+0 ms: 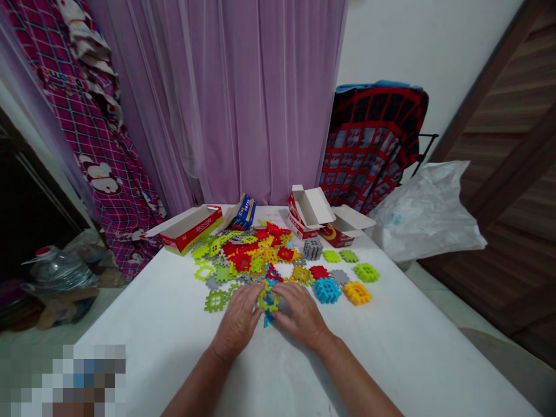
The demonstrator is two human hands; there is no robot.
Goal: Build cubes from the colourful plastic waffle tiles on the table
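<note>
Dim, soft light; stretched edges

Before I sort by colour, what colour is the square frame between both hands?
The square frame is yellow-green, shown best in the head view.

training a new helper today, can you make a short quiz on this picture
1. Which thing is between the left hand and the right hand?
a) a grey stack
b) a green toothed piece
c) a plastic bag

2. True or false: the light blue block lies nearer the right hand than the left hand.

3. Fill the gap: the curtain behind the white table is ____.

Key: 1. b; 2. true; 3. purple.
</note>
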